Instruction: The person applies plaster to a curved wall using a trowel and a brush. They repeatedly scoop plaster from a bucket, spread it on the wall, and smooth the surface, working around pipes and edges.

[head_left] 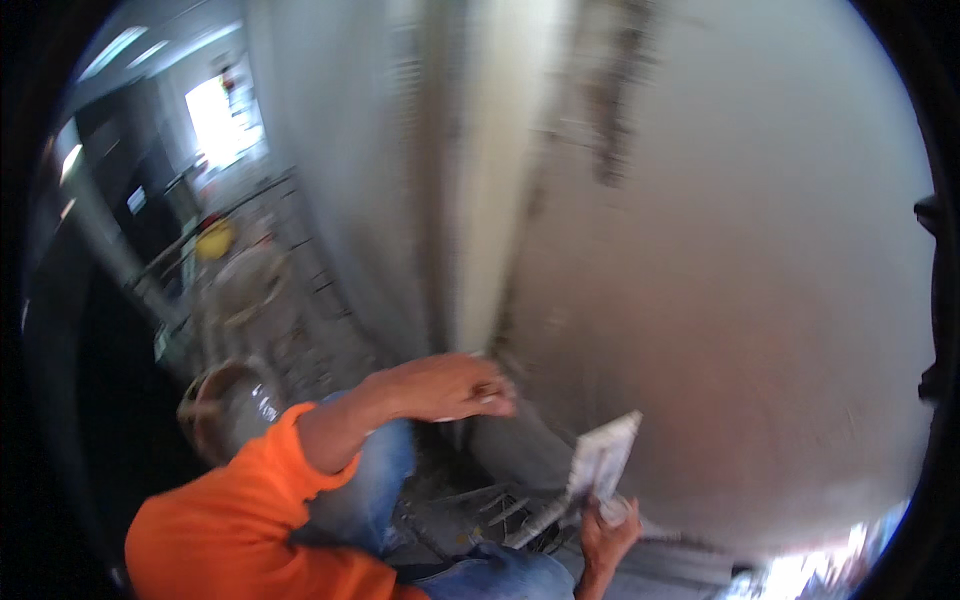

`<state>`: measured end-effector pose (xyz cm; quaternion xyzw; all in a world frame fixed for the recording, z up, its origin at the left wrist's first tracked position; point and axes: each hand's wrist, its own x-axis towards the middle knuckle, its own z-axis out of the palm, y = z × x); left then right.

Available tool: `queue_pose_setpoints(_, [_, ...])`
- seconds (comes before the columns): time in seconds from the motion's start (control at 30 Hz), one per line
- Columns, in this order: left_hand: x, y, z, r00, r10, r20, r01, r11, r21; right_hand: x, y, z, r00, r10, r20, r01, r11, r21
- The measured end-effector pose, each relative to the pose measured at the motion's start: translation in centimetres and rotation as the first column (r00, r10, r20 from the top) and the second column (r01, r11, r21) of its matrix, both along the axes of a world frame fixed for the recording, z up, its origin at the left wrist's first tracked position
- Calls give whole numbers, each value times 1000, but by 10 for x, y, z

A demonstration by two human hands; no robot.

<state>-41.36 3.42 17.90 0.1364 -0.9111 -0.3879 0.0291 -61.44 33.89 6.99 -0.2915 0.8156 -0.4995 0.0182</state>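
Note:
My right hand point(608, 535) grips a plastering float point(603, 455) by its handle, low in front of a grey plastered wall point(750, 300). The float's pale, flat, four-cornered plate is tilted upward, close to the wall. Reaching across from the left, in an orange sleeve point(240, 510), my left hand point(470, 388) is near the foot of a pale upright strip point(500, 180) at the wall's edge. Its fingers are curled together and blurred; whether they hold anything small cannot be made out.
Down at the left stands a bucket point(207, 425) with shiny liquid in it. Behind it are a round tub point(250, 278) and a yellow rounded object point(214, 238). Thin bars point(500, 505) lie below the wall, near my knees. A bright window point(222, 120) shows far left.

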Motion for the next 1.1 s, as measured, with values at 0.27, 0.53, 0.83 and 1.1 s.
queue_pose_setpoints(0.27, [290, -54, 1, 680, 549, -486, -552, 819, 153, 118, -83, -59, 840, 542, 3, -484, 748, 454])
queue_pose_setpoints(0.53, [516, -25, -31, 179, 968, -174, -942, 118, -314, 167, -199, -1, 490, 841, 230, -768, 291, 571])
queue_pose_setpoints(0.83, [635, 16, -143, -116, 990, 78, -920, -78, -385, 330, -337, -19, -4, 981, 193, -929, -76, 363])
queue_pose_setpoints(1.1, [660, -14, -163, -80, 995, 53, -904, -50, -425, 425, -420, -57, 402, 904, 147, -877, 334, 345])
